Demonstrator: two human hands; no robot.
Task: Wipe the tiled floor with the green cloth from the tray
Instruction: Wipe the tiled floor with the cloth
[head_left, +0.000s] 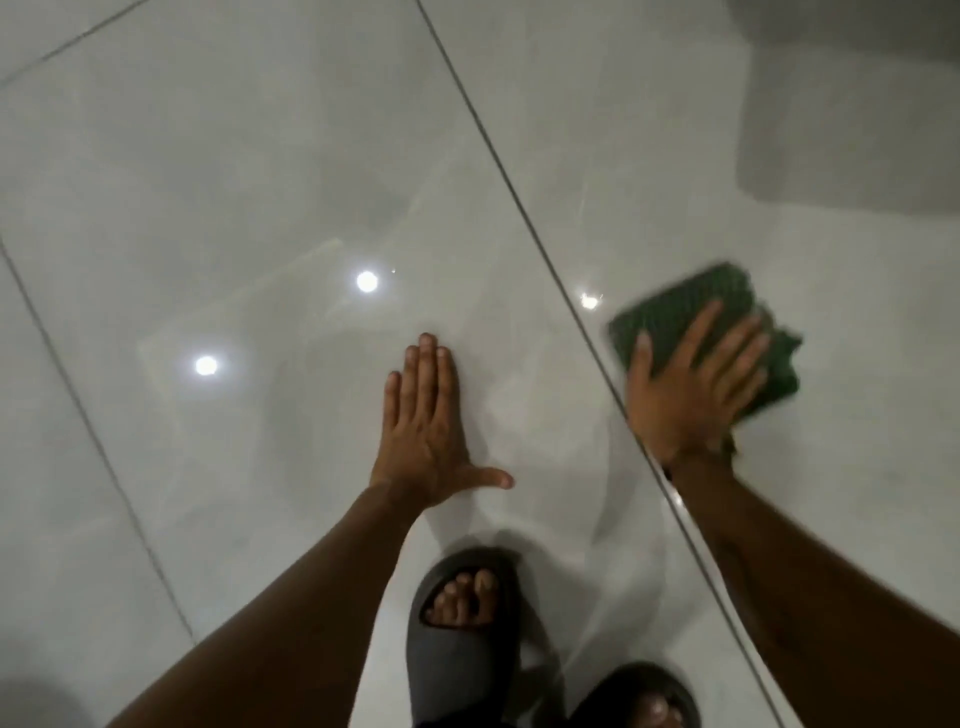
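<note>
A folded green cloth (691, 296) lies flat on the glossy pale tiled floor (260, 182) at the right, blurred by motion. My right hand (691, 384) presses down on it with fingers spread, palm covering its near half. My left hand (423, 426) rests flat on the bare tile to the left of a dark grout line (524, 208), fingers together, thumb out, holding nothing. No tray is in view.
My two feet in dark slides (462, 639) stand at the bottom middle, close behind my hands. Ceiling lights reflect off the tile (367, 281). A dark shadowed patch (852, 130) lies at the top right.
</note>
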